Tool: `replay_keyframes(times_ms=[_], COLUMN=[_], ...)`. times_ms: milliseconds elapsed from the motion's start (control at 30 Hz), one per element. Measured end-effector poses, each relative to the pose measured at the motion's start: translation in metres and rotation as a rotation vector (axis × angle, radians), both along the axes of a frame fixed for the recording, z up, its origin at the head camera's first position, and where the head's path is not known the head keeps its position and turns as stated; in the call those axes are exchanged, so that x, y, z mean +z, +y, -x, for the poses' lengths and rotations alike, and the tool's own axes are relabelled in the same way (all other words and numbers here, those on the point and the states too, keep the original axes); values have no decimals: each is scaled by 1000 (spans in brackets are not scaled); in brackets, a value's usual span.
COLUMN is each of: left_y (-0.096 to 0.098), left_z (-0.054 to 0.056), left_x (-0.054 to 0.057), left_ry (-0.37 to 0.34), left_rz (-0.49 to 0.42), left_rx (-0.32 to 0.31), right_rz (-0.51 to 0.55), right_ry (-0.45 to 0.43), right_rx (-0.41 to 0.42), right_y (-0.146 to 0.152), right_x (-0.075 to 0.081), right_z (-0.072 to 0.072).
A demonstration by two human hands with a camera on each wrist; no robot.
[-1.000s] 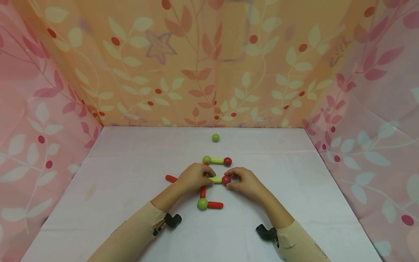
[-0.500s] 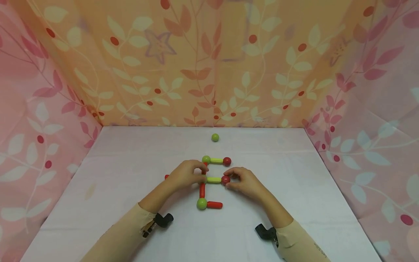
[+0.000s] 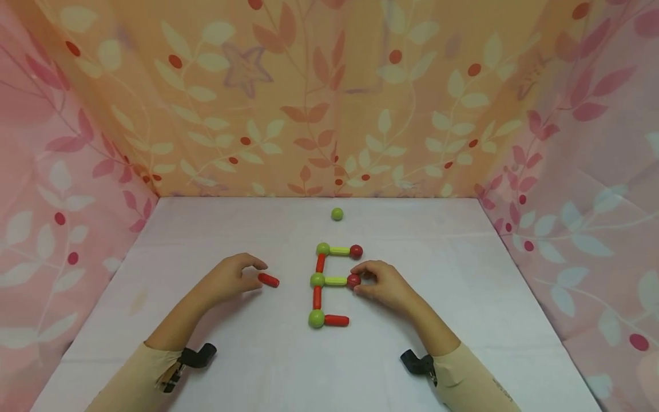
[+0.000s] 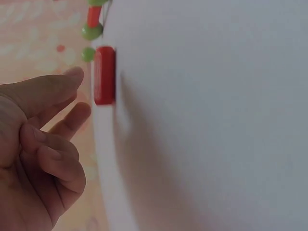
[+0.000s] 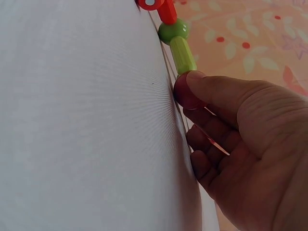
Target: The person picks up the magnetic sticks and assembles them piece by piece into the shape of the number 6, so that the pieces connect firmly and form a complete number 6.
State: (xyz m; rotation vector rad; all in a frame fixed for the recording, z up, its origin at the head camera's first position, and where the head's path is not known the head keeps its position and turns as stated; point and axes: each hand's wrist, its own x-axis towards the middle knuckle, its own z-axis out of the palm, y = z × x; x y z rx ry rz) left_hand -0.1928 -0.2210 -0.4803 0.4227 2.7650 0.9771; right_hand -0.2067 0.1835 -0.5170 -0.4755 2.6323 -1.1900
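Observation:
My right hand [image 3: 386, 286] pinches a red ball [image 5: 185, 91] between thumb and fingers, at the right end of a yellow-green stick [image 3: 336, 281]. That stick joins the middle green ball [image 3: 317, 280] of an E-shaped build lying on the table. Red sticks [image 3: 317, 298] link its three green balls along the left side. Left of the build, my left hand [image 3: 229, 280] is beside a loose red stick [image 3: 269, 280]. In the left wrist view the thumb and forefinger are spread, a small gap short of the red stick [image 4: 105, 75], holding nothing.
A loose green ball [image 3: 337, 214] lies toward the back of the white table [image 3: 412, 223]. The build's top arm ends in another red ball [image 3: 356, 252]; its bottom arm is a red stick [image 3: 337, 321] with a bare end. Patterned cloth [image 3: 288, 114] hangs behind and at both sides.
My left hand has let go of the build's middle green ball and moved left to the loose red stick. My right hand has stayed on the red ball.

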Motion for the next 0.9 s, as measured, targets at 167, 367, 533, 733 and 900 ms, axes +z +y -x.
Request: replay_keyframes(times_ms=[167, 367, 533, 733, 900], left_y=[-13, -13, -9, -6, 3], left_z=[2, 8, 14, 19, 21], left_x=[-9, -18, -21, -21, -15], left_ry=[-28, -44, -9, 23, -28], left_rz=[18, -33, -53, -31, -36], left_rx=[-22, -30, -82, -106, -80], right_rz=[8, 17, 23, 26, 16], right_ry=[-16, -12, -18, -31, -32], right_rx=[-6, -3, -4, -2, -4], right_y=[2, 1, 0, -1, 0], right_x=[-1, -2, 0, 2, 1], right_z=[0, 0, 0, 0, 1])
